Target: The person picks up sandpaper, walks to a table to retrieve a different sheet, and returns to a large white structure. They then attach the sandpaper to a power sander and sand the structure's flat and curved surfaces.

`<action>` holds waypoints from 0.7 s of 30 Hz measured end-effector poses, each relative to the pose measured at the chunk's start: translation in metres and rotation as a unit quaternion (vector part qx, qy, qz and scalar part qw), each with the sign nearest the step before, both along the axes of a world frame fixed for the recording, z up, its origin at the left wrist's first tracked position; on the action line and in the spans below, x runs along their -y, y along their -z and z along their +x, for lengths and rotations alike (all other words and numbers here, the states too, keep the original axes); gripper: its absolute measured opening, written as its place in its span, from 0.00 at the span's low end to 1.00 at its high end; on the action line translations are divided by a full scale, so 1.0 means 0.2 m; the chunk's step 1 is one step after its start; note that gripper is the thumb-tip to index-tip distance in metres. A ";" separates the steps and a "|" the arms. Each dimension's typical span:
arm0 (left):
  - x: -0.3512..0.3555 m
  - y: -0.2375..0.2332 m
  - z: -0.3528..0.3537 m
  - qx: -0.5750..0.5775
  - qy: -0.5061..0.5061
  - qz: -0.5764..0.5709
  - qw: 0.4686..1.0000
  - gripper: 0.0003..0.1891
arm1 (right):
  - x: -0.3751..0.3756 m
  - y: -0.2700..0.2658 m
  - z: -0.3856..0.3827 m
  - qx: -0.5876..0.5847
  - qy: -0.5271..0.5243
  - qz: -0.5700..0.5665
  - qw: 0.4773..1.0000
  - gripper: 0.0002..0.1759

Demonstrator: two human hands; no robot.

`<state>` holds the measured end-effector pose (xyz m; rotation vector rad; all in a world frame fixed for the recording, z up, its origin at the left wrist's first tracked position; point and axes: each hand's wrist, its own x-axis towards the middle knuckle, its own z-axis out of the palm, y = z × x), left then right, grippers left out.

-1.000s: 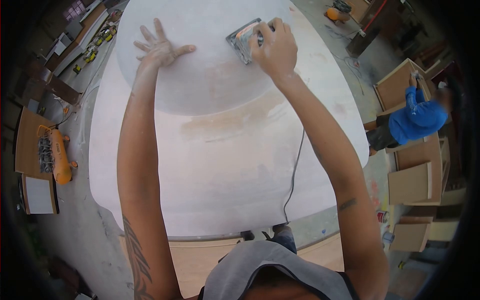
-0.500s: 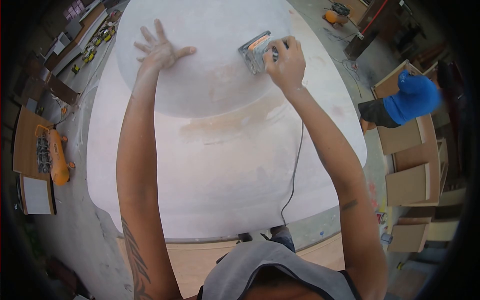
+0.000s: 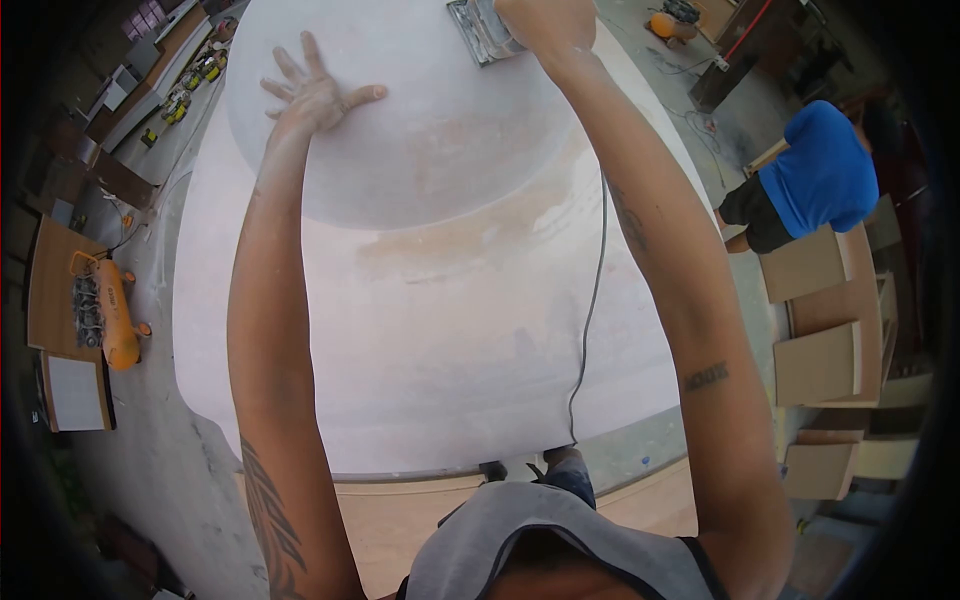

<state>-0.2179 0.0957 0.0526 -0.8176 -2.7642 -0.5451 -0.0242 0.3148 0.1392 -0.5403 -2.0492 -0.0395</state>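
Note:
My left hand (image 3: pixel 318 98) lies with fingers spread on the raised round part (image 3: pixel 400 150) of a large whitish panel (image 3: pixel 450 330). My right hand (image 3: pixel 548 22) is wrapped round an electric sander (image 3: pixel 483 35) near the far edge of the view. The sander's flat rectangular pad rests on the panel; its upper body is partly hidden by my hand and cut off by the frame. A dark power cord (image 3: pixel 597 270) trails from under my right forearm across the panel to its near edge. A tan, worn patch (image 3: pixel 430 240) runs along the curved step.
On the right a person in a blue shirt (image 3: pixel 825 175) stands near brown board pieces (image 3: pixel 818 365). An orange air compressor (image 3: pixel 118 315) is on the left, another (image 3: pixel 670 28) at the back right. A dark post (image 3: pixel 715 85) rises beyond the panel's right side.
My right hand has pushed the sander away from me and slightly left. My left hand stays nearly in place. The person in blue has turned and straightened up.

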 end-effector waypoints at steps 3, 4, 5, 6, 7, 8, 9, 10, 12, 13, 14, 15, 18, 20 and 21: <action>-0.01 0.00 0.00 0.007 0.003 -0.010 1.000 0.87 | 0.03 0.00 -0.02 0.002 -0.013 0.030 0.999 0.15; -0.02 -0.01 0.00 0.013 0.004 -0.008 1.000 0.86 | 0.06 0.01 0.01 0.006 -0.031 0.042 0.999 0.16; -0.02 -0.01 0.01 0.021 0.005 -0.006 1.000 0.86 | 0.09 0.02 0.04 0.007 -0.032 0.042 0.999 0.16; -0.01 0.01 -0.01 0.023 0.004 -0.006 1.000 0.86 | 0.15 0.02 0.07 0.026 -0.038 0.015 0.999 0.16; -0.01 0.02 -0.03 0.011 0.008 -0.002 1.000 0.85 | 0.18 0.04 0.10 0.045 -0.044 -0.011 0.998 0.17; -0.01 0.03 -0.05 -0.002 0.013 0.004 1.000 0.85 | 0.20 0.09 0.12 0.045 -0.045 -0.009 0.998 0.17; -0.01 0.01 -0.05 -0.004 0.012 0.007 1.000 0.85 | 0.20 0.20 0.11 0.005 -0.049 0.025 0.998 0.13; 0.00 -0.02 -0.03 0.007 0.002 -0.005 1.000 0.85 | 0.20 0.27 0.10 -0.035 -0.052 0.061 0.996 0.09; 0.00 -0.05 -0.01 0.021 -0.009 -0.013 1.000 0.85 | 0.25 0.35 0.18 -0.017 -0.059 0.052 0.997 0.08; 0.01 -0.03 -0.02 0.018 -0.004 0.009 1.000 0.85 | 0.28 0.41 0.22 0.002 -0.063 0.035 0.997 0.07; 0.02 -0.02 -0.03 0.016 0.003 0.029 0.999 0.84 | 0.29 0.46 0.23 0.004 -0.064 0.037 0.997 0.07; 0.02 -0.02 -0.03 0.015 0.001 0.032 0.999 0.84 | 0.28 0.50 0.24 0.006 -0.080 0.045 0.996 0.07; 0.00 -0.01 -0.02 0.008 -0.014 0.049 0.999 0.82 | 0.23 0.52 0.27 0.006 -0.104 0.067 0.992 0.07; 0.03 0.04 0.00 -0.002 -0.015 0.048 0.999 0.78 | 0.21 0.52 0.28 0.008 -0.116 0.075 0.990 0.07; 0.03 0.07 0.00 -0.002 -0.023 0.054 0.998 0.78 | 0.19 0.49 0.27 0.002 -0.105 0.066 0.992 0.08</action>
